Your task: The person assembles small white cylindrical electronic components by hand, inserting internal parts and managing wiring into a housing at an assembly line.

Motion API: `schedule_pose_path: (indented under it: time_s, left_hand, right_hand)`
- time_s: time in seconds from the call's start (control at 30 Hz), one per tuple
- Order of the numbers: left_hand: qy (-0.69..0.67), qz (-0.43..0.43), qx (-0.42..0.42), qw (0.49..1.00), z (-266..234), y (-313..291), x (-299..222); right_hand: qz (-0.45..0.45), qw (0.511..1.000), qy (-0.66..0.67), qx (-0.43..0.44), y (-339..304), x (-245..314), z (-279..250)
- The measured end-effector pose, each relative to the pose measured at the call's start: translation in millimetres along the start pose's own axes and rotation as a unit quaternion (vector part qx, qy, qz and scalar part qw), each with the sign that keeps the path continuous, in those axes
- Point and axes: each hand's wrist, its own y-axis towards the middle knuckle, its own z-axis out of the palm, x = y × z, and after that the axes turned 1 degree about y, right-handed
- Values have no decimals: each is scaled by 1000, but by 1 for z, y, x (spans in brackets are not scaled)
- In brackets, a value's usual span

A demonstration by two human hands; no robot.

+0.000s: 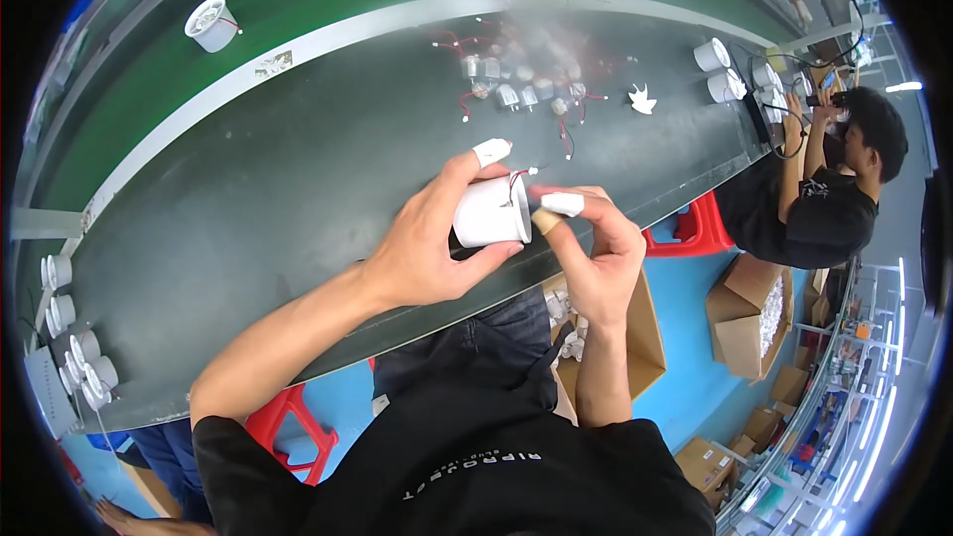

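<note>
My left hand point(422, 248) is wrapped around a white plastic cup-shaped housing point(484, 215), which lies on its side with its rim toward the right. A thin red wire with a small white connector point(532, 171) sticks out at the rim. Close by the opening, my right hand point(606, 253) has its thumb and fingers drawn together in a pinch. Whatever is between them is too small or blurred to make out. White wrapping covers a fingertip on each hand, and the right thumb has a yellowish cover. Beyond the hands, several small metal motors point(508, 97) with red wires lie in a loose pile.
A white propeller-shaped part point(642, 99) lies right of the pile. White housings point(210, 24) stand on the green belt point(347, 0); others point(711, 55) sit at the far right, near a seated co-worker point(834, 179). More round white parts point(87, 367) line the left end. An open carton point(635, 347) is below the table edge.
</note>
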Motion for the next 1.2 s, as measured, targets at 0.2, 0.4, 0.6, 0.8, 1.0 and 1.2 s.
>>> schedule_pose_path:
  time_s: [0.2,0.4,0.6,0.8,1.0,1.2]
  left_hand:
    - [-36,13,62,997,-3,0,4]
    - [-22,-3,141,990,-5,-1,3]
    - [-40,-33,159,986,-3,0,1]
    - [-45,-9,130,990,-2,-1,3]
    - [-55,-15,127,990,-3,4,-1]
    - [-34,-22,151,988,-4,2,2]
  right_hand:
    - [-59,993,-73,76,7,5,-3]
    - [38,995,-40,87,7,2,-10]
    - [-45,991,-112,63,1,-8,-2]
    - [212,973,81,-32,-5,3,15]
    - [28,999,-12,-39,-8,-8,8]
    - [-26,994,-102,-4,-7,5,4]
